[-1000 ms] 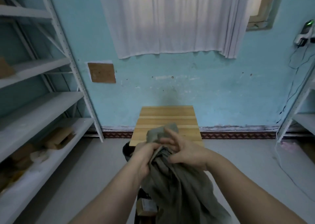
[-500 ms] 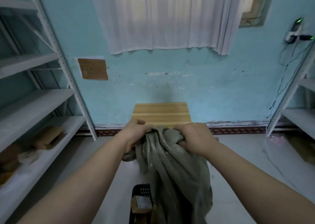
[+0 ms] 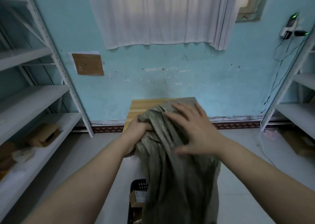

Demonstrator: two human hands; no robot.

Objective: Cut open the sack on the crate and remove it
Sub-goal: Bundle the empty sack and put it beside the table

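The grey-green sack hangs limp in front of me, its top bunched at the near edge of a small wooden table. My left hand grips the gathered cloth on the left. Fingers spread, my right hand lies flat on the top of the sack. Below, a black plastic crate shows at the bottom centre with cardboard boxes inside; the sack covers most of it.
White metal shelving runs along the left, with cardboard boxes on its lower shelf. More shelving stands at the right. A white curtain hangs on the blue wall, and cables drop from a charger at upper right.
The sack has been lifted higher and toward the table. My right hand has let go of the bunched cloth and now lies flat on it. My left hand keeps its grip.
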